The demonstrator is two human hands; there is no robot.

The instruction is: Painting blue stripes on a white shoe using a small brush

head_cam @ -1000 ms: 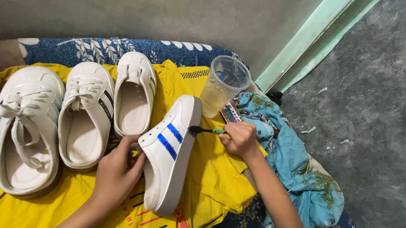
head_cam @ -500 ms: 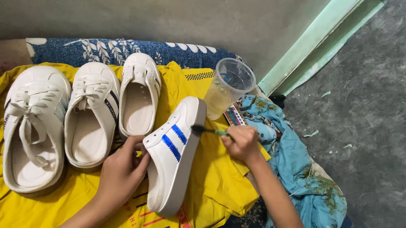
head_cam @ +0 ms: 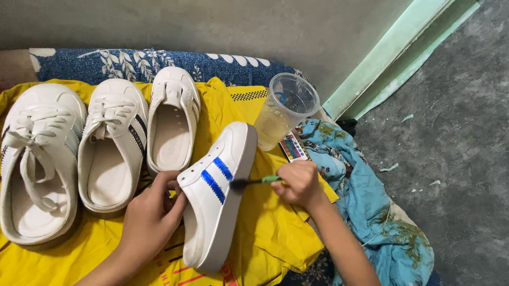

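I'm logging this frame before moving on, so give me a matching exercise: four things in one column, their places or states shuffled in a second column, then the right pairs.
Things:
1. Blue-striped shoe
2. Paintbrush
3. Plastic cup
4. Paint palette

Places or states:
A. Gripped in the right hand, bristles at the stripes
B. Lying flat just below the cup
C. Tilted on its side, steadied by the left hand
D. Standing near the wall, holding yellowish liquid

Pairs: 1-C, 2-A, 3-D, 4-B
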